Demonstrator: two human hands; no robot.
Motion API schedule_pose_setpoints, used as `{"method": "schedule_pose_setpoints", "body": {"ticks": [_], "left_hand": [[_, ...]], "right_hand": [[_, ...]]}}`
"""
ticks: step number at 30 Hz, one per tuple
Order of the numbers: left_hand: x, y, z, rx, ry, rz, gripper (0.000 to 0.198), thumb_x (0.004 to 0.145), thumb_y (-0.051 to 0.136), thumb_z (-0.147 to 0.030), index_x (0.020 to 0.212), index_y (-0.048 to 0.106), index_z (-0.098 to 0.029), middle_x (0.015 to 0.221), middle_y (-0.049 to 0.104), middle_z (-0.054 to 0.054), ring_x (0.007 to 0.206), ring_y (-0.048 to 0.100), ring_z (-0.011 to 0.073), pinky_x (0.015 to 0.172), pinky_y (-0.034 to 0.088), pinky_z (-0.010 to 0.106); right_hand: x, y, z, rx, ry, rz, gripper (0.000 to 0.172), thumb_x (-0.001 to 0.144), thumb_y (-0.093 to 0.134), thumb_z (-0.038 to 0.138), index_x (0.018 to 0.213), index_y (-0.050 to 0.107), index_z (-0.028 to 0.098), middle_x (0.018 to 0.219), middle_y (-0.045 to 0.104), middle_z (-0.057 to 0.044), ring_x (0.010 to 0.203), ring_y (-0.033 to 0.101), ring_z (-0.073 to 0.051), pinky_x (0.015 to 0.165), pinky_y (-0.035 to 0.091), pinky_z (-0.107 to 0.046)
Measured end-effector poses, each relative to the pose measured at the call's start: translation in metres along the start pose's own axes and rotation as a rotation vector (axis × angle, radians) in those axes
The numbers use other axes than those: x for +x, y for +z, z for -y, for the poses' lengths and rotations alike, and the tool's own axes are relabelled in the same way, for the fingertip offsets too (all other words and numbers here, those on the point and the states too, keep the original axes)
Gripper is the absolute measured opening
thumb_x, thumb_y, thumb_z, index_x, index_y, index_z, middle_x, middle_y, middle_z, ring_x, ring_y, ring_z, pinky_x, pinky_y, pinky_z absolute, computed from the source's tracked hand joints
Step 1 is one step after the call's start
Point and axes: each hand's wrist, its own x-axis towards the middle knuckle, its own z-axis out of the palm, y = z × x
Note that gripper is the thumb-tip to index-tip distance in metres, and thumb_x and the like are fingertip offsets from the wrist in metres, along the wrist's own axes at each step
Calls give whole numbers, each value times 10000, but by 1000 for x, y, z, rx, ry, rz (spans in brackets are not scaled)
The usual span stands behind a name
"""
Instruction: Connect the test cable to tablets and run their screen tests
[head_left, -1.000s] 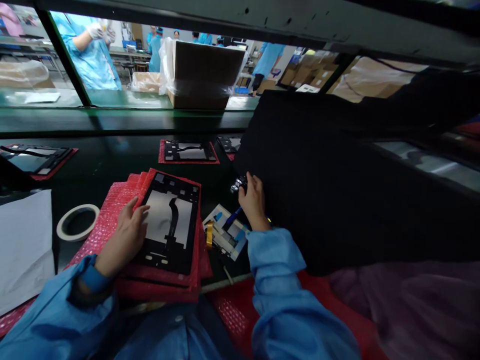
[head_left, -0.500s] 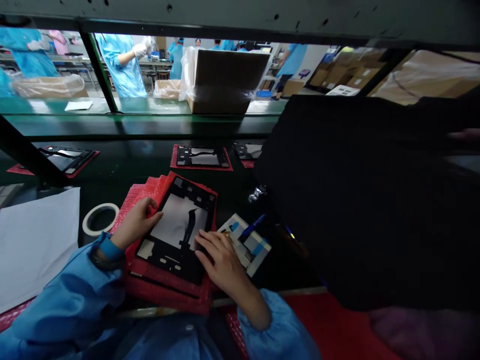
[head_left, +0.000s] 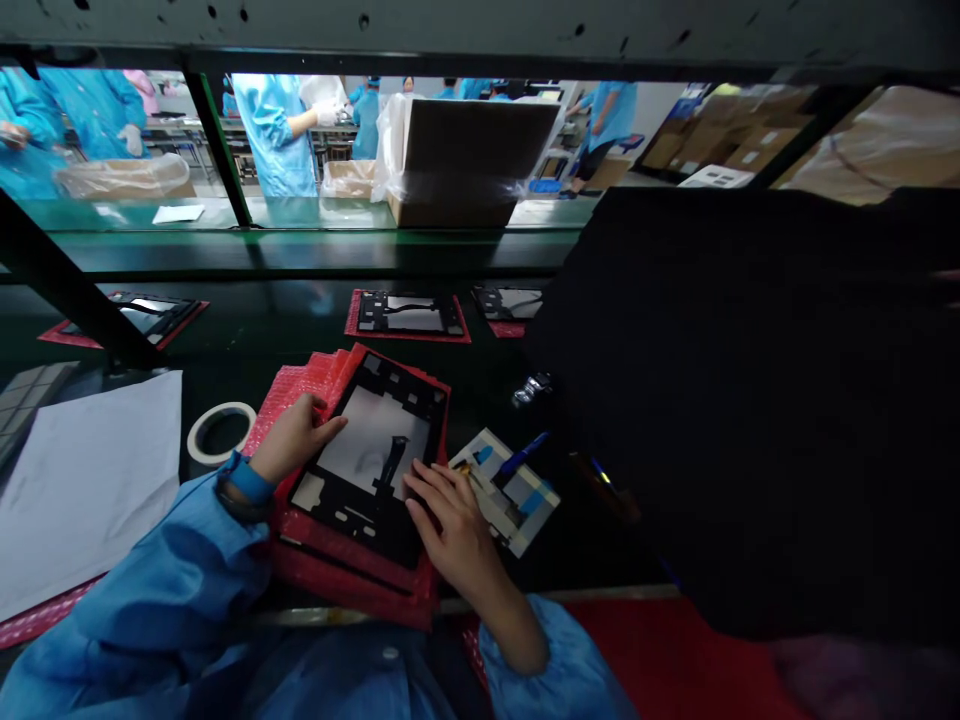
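Head view, near to far: my left hand lay open, its fingers flat along the edge of a black-framed panel, and my right hand rested on the panel's lower side, fingers loosely curled, not visibly gripping. The panel sat on a stack of red bubble-wrap pouches. Fingertip pressure could crease the dark ribbon on its white film, and the slick pouches could let the panel slide (the pile looked uneven). Beside it lay a printed card under a blue pen, and a tape roll. Beyond the belt stood a gloved co-worker.
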Motion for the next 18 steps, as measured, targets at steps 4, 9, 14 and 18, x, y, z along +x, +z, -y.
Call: {"method": "schedule_pose_setpoints", "body": {"ticks": [4, 9, 14, 18], "left_hand": [[-1, -5, -8, 25, 47, 25, 293, 765, 587, -479, 683, 439, -240, 630, 485, -33, 600, 479, 171, 580, 330, 308], [-2, -9, -14, 0, 84, 29, 230, 770, 559, -414, 681, 433, -244, 624, 481, -35, 599, 460, 168, 591, 318, 309], [2, -10, -13, -75, 30, 15, 224, 694, 611, -395, 731, 456, -237, 651, 524, -30, 634, 506, 174, 610, 370, 311], [4, -21, -20, -208, -22, 94, 413, 663, 623, -451, 966, 551, -180, 625, 564, -35, 614, 570, 193, 571, 434, 312]], "right_hand": [[-3, 5, 0, -4, -9, -27, 281, 958, 514, 239, 1194, 665, 221, 1289, 663, -70, 1182, 572, -276, 954, 545, -514], [-6, 10, 0, 32, -19, -84, 250, 954, 518, 216, 1148, 676, 213, 1280, 667, -78, 1220, 563, -261, 978, 539, -500], [-6, 13, 0, 84, -10, -128, 217, 943, 538, 206, 1091, 693, 234, 1244, 685, -76, 1225, 574, -255, 979, 540, -490], [-4, 12, 1, 144, -3, -135, 232, 944, 537, 199, 1114, 690, 240, 1236, 686, -83, 1196, 604, -235, 981, 543, -459]]}}
